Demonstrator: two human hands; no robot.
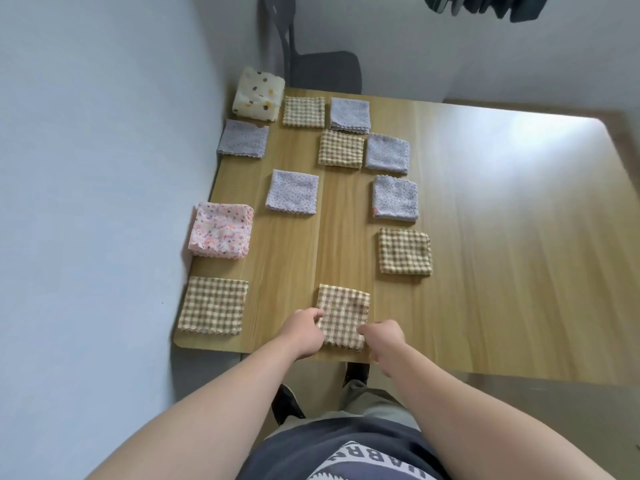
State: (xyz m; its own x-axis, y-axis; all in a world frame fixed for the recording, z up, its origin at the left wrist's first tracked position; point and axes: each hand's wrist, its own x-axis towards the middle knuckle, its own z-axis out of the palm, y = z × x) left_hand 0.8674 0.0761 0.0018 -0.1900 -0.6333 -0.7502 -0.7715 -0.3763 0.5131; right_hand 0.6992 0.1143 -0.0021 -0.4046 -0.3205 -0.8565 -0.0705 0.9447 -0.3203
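Observation:
A folded brown-checked cloth [344, 311] lies at the near edge of the wooden table [485, 271]. My left hand [304, 332] pinches its near left edge. My right hand [384, 337] pinches its near right corner. Both hands have their fingers curled on the fabric. Several more folded cloths lie spread over the left half of the table: brown-checked ones [404, 251] [214, 304] [341, 148] [304, 111] and grey dotted ones [395, 198] [292, 191] [388, 153].
Stacks of cloths stand along the left edge by the wall: pink floral [221, 230], grey [243, 138], and cream with dots [257, 92]. Another grey stack [349, 114] sits at the back. A dark chair [322, 69] stands behind the table. The table's right half is bare wood.

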